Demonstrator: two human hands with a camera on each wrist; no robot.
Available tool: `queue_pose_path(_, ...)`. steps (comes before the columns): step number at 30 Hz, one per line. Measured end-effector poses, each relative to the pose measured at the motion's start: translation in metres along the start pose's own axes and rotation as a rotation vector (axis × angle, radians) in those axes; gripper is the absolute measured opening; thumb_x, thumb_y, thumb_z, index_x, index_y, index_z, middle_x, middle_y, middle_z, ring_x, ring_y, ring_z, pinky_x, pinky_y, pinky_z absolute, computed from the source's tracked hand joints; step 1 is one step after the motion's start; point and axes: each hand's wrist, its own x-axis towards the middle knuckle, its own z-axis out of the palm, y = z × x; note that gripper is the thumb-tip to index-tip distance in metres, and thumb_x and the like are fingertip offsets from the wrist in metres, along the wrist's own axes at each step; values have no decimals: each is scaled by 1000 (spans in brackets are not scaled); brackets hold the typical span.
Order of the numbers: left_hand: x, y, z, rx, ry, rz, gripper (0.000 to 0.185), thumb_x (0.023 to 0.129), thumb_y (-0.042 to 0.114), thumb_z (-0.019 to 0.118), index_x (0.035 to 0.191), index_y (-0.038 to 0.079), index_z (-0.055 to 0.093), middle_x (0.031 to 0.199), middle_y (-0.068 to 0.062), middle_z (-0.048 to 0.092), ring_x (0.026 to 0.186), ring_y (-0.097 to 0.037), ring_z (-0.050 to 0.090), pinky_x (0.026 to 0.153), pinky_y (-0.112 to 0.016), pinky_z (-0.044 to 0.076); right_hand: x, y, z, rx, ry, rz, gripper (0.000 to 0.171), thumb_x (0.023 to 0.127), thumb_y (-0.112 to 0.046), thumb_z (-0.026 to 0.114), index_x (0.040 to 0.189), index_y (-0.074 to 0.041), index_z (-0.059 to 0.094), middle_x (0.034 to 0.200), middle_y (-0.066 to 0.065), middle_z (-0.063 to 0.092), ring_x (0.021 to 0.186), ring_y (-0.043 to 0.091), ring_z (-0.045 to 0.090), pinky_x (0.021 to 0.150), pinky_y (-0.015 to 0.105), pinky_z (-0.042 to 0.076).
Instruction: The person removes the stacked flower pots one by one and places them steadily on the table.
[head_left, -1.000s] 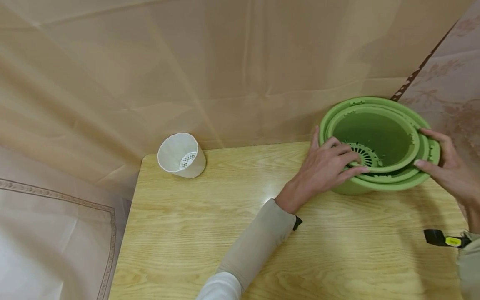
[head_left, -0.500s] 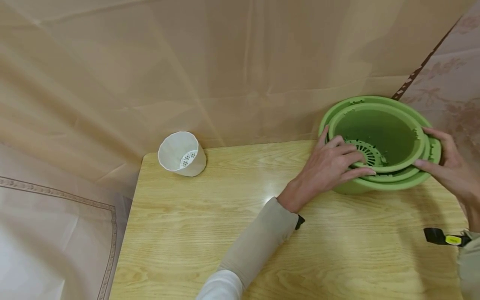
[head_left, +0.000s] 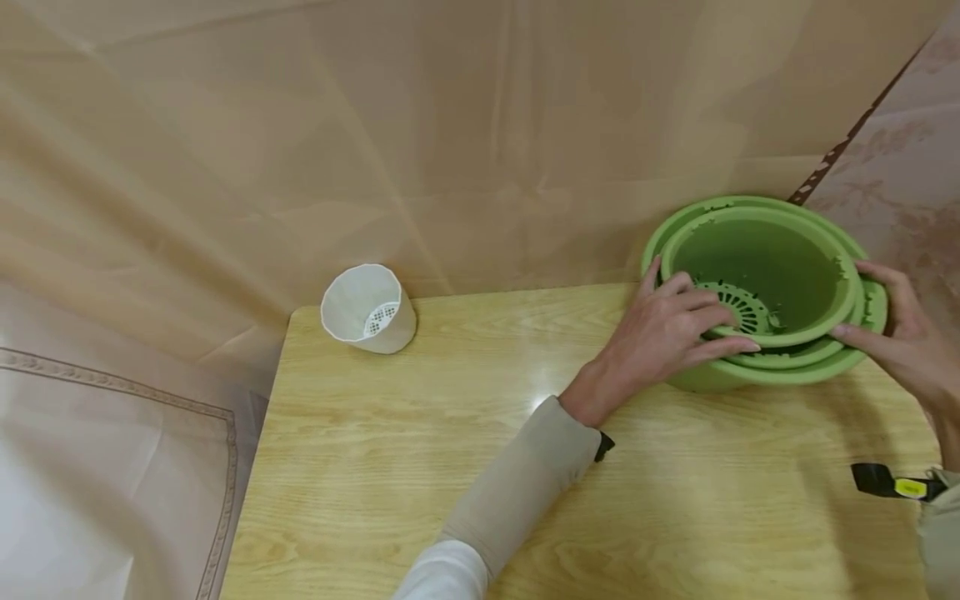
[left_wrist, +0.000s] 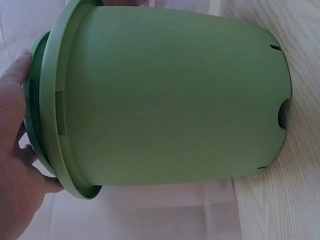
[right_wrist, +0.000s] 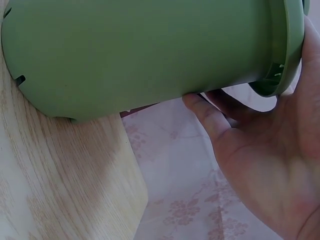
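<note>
- Wood-grain worktop carries everything; the green nested pots serve as the landmark, and they sit at its far right corner.
- Nearest the viewer, a beige sleeve crosses the worktop toward the pots.
- A black strap with a yellow tag shows at the right wrist, nearer than the pots and to their right.
- The left hand rests on the left side of the pots, its fingers spread and curled over the rim of the inner green pot, the thumb against the outer wall.
- The right hand holds the right side of the pots, fingers wrapped on the rim of the outer green pot.
- The inner pot sits raised inside the outer one, with a slotted grid at its bottom showing.
- The left wrist view shows the outer pot's plain side wall, with its base at the worktop edge.
- A white ribbed pot lies tilted on the far left of the worktop, well apart from the green pots.
- Behind the pots hangs a tan sheet.
</note>
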Motion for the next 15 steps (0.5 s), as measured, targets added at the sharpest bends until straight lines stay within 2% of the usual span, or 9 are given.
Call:
queue_pose_path(2,1,1,0,-2,15,15,32,92,60,60,96,32,77,93,21,70,86,-6,53,103,-34,40,-1,1,0,1,0,-9,81,97,13,50,158,-19,8,123,-22,34,98,-18,47,72,1,45)
queue_pose_path(3,1,1,-1,-7,20,20,33,93,59,59,97,32,77,93,20,70,85,-7,52,92,-27,43,-1,2,0,4,-2,-12,81,97,12,50,158,-20,8,128,-18,34,100,-18,46,74,1,44)
queue_pose_path(5,2,0,-2,-17,30,27,33,93,58,59,99,32,78,94,20,71,82,-7,52,73,-22,40,-1,2,1,-2,-3,-12,80,98,11,49,158,-21,7,134,-15,32,102,-17,44,77,0,43)
queue_pose_path(9,3,-1,-4,-44,53,37,32,94,57,59,102,33,78,98,19,72,83,-6,54,69,-20,38,0,1,1,-1,5,-23,80,98,11,50,159,-21,8,136,-14,32,103,-17,45,78,1,43)
queue_pose_path(11,4,-1,-5,-54,69,42,31,93,56,60,103,33,79,98,19,73,83,-5,54,69,-20,38,1,0,2,6,14,-39,80,97,13,50,158,-19,11,130,-20,34,102,-16,48,76,2,45)
queue_pose_path(15,5,0,-7,-72,107,46,29,92,56,63,100,34,80,96,19,73,84,-4,56,70,-20,39,1,-2,3,22,23,-61,79,95,16,50,158,-16,14,128,-19,37,102,-14,50,75,2,44)
